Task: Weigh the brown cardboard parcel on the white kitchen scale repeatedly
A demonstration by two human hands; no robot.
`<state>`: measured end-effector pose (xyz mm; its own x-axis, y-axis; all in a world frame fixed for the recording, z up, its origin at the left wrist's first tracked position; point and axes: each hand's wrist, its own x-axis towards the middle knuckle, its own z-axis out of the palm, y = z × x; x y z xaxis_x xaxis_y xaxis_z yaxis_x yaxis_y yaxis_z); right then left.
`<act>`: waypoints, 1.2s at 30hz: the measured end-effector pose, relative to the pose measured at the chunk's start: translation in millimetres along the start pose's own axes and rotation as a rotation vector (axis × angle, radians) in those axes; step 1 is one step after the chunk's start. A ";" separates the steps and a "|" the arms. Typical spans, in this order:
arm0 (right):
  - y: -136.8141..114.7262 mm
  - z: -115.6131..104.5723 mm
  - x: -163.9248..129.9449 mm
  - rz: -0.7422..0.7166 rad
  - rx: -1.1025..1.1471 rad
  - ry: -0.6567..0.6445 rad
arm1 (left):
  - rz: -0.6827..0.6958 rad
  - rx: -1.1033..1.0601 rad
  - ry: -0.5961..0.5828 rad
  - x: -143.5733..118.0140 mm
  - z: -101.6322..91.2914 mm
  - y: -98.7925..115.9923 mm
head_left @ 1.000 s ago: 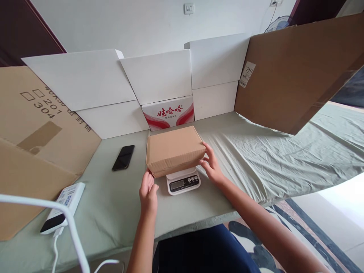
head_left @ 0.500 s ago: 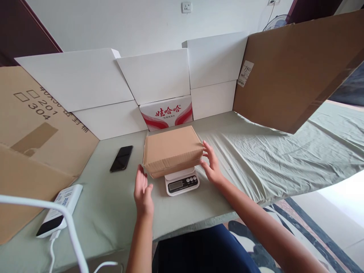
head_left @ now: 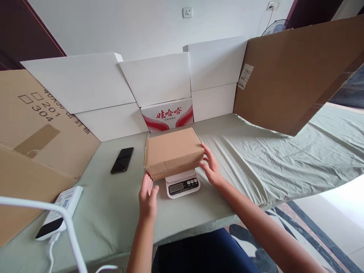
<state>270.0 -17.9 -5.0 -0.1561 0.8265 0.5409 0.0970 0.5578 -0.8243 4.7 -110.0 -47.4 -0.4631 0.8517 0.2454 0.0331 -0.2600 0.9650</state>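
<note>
A closed brown cardboard box (head_left: 173, 149) lies flat on a white kitchen scale (head_left: 183, 188) and overhangs it on both sides. The scale's display and round buttons show in front, while its platform is mostly hidden beneath the box. My left hand (head_left: 148, 197) is at the box's front left corner, fingertips against its lower edge and partly hidden, thumb held away. On the other side, my right hand (head_left: 211, 166) has its fingers spread on the box's right end near the front corner. Between them the two hands hold the box at its ends.
A black phone (head_left: 122, 160) lies to the left on the green cloth (head_left: 113, 212). A white power bank (head_left: 60, 213) with a cable sits near a white curved tube (head_left: 68, 223). White boxes (head_left: 159, 79) line the back; large brown cartons (head_left: 290, 76) stand at both sides.
My left hand has moved right and up, from beside the box to contact at its front left corner. My right hand has closed in slightly on the right end. The box stays on the scale.
</note>
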 end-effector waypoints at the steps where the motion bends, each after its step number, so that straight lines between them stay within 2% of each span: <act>1: 0.2 0.1 -0.5 0.006 0.005 0.000 | -0.004 -0.002 0.005 -0.7 0.2 0.0; 4: -2.5 0.5 -0.1 0.011 0.041 -0.003 | -0.009 -0.011 0.009 -1.3 1.1 5.3; 7: -11.9 1.4 11.0 -0.008 0.103 -0.006 | 0.046 -0.037 0.018 9.4 3.7 23.2; 11: -21.9 8.7 51.6 -0.082 0.192 -0.010 | 0.222 -0.099 0.006 53.2 16.1 54.4; 13: -16.5 17.6 75.6 -0.129 0.245 -0.021 | 0.258 -0.134 -0.018 81.3 25.3 59.4; 15: -2.9 29.4 93.9 -0.126 0.305 0.002 | 0.198 -0.138 -0.025 104.9 33.4 53.1; 17: 14.8 41.7 103.0 -0.057 0.344 0.051 | 0.110 -0.136 0.000 119.7 38.1 38.5; 20: 38.1 54.3 102.2 0.030 0.376 0.082 | 0.035 -0.107 0.030 127.0 37.9 12.9; 24: 53.1 56.6 95.8 0.070 0.399 0.057 | -0.041 -0.096 0.043 126.4 35.7 -9.4; 32: 65.1 54.6 95.6 0.141 0.360 0.027 | -0.081 -0.088 0.060 126.2 40.1 -17.5; 36: 71.1 54.1 93.6 0.154 0.329 0.096 | -0.076 -0.117 0.064 125.5 36.1 -17.2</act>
<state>209.1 95.0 -22.1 -0.0696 0.9111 0.4063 -0.2114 0.3846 -0.8986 -22.1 17.7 -29.9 -0.5161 0.8411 0.1621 -0.1061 -0.2505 0.9623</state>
